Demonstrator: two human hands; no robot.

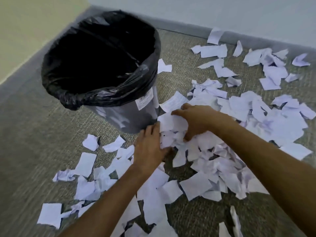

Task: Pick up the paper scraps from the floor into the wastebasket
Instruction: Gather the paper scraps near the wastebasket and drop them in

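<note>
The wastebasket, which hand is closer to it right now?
Left. The left hand sits just beside the base of the wastebasket; the right hand is further right, over the bunch of scraps.

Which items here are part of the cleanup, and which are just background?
Job:
- paper scraps strewn over the carpet
- wastebasket with black liner
- left hand and right hand, gathering a bunch of scraps between them

Background:
- carpet
- baseboard
- wall

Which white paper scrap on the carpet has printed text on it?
The flat white paper slip beside the grey wastebasket, just beyond the right hand; the others look blank.
</note>
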